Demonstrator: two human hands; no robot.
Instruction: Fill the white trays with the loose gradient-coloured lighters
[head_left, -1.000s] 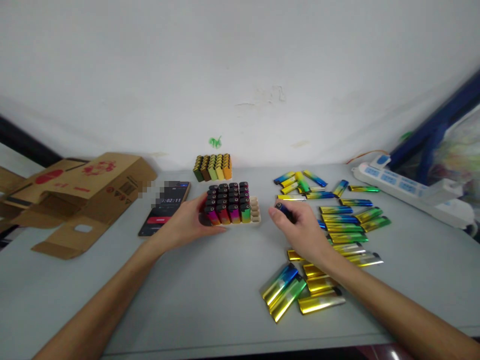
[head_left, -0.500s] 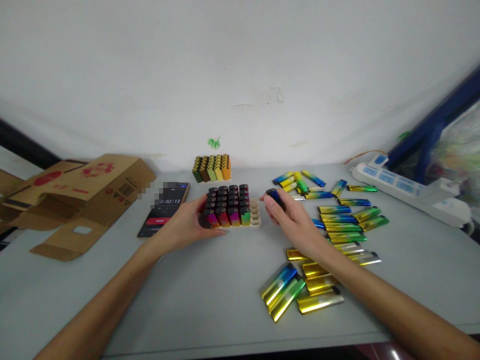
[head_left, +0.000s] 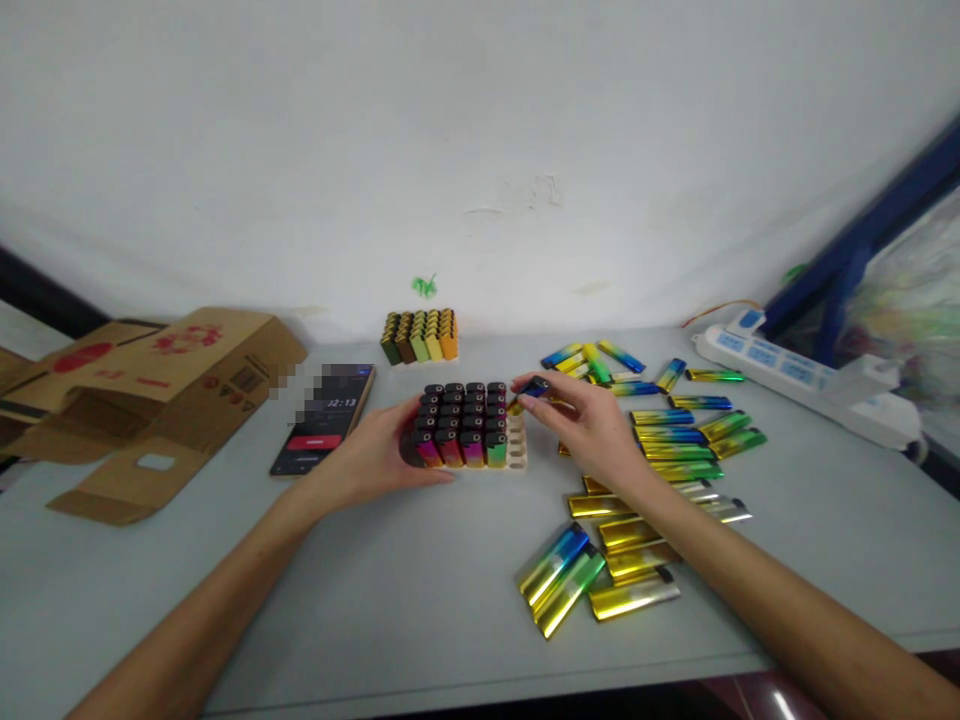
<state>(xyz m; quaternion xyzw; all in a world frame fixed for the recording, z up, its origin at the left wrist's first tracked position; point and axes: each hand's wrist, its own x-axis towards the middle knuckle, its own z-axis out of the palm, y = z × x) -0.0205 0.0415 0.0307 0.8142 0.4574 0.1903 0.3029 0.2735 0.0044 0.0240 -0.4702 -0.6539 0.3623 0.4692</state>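
My left hand (head_left: 382, 445) is curled around the left side of a pale tray (head_left: 517, 462), thumb along its front edge. Upright lighters (head_left: 459, 430) with black tops and pink, orange and green bodies fill the tray's columns, except the rightmost column, whose holes show. Between the thumb and fingers of my right hand (head_left: 585, 415) is a lighter (head_left: 534, 388) with a dark top. It is tilted, its lower end over the back of the rightmost column; whether it sits in a hole I cannot tell. Loose metallic yellow, blue, green and silver lighters (head_left: 667, 436) lie right of the tray.
A second tray of upright green, brown and yellow lighters (head_left: 420, 338) stands near the wall. At the left are an opened cardboard box (head_left: 217, 350) and a phone (head_left: 330, 415) with a timer. A white power strip (head_left: 810, 375) lies at the far right.
My right hand has moved left with the lighter, from beside the tray to over its rightmost column. My left hand stays on the tray, which appears slightly lower in the view.
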